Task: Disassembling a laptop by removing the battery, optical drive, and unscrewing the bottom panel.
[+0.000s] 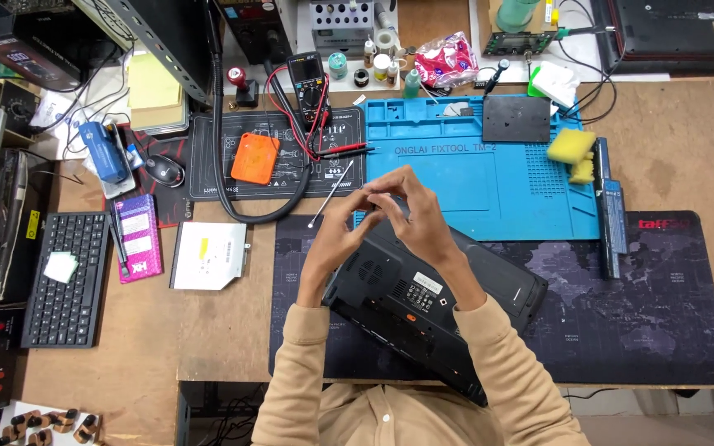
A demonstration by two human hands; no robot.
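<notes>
A black laptop [456, 297] lies upside down and slanted on the dark desk mat [638, 314]. Both hands hover over its far left corner. My left hand [336, 235] and my right hand [411, 211] meet with fingertips pinched together around something small and light-coloured that I cannot make out. A thin metal probe [332, 192] lies just left of the hands, on the edge of the black mat. Tan sleeves cover both forearms.
A blue silicone work mat [497, 177] lies beyond the laptop, with yellow sponges [572, 150] and a long black battery [609, 206] to its right. A multimeter [309, 83], orange case [254, 157], optical drive [208, 254], pink box [138, 235] and keyboard [66, 279] lie left.
</notes>
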